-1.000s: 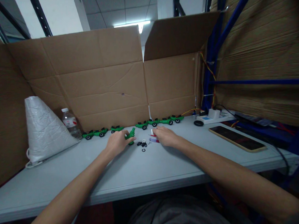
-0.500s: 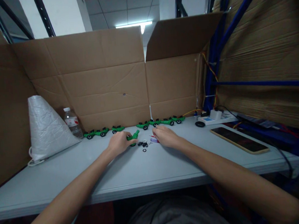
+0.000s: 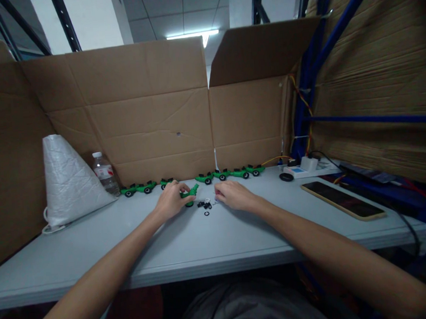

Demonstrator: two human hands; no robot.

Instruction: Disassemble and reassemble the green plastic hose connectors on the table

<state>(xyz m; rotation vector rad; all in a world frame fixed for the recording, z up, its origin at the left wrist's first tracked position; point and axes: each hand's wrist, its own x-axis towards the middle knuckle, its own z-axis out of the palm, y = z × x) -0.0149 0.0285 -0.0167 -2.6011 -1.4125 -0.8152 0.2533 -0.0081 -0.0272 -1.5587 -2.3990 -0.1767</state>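
Observation:
My left hand (image 3: 172, 200) grips a green toy car body (image 3: 190, 192) that tilts up off the grey table (image 3: 189, 243). My right hand (image 3: 232, 195) rests knuckles-up just right of it, fingers curled over small parts near a white piece (image 3: 207, 200); whether it holds anything is hidden. Between the hands lie several small black wheels (image 3: 204, 206) and one black ring (image 3: 206, 213). A row of finished green toy cars (image 3: 230, 173) lines the cardboard wall behind.
A white woven bag (image 3: 66, 182) and a water bottle (image 3: 104, 173) stand at the left. A phone (image 3: 342, 200) lies at the right, with a white power strip (image 3: 304, 167) and a black round part (image 3: 286, 176) behind it. Cardboard walls (image 3: 152, 120) enclose the back.
My right hand has slid a little left toward the wheels and now covers the red-and-white piece. My left hand keeps hold of the green car body.

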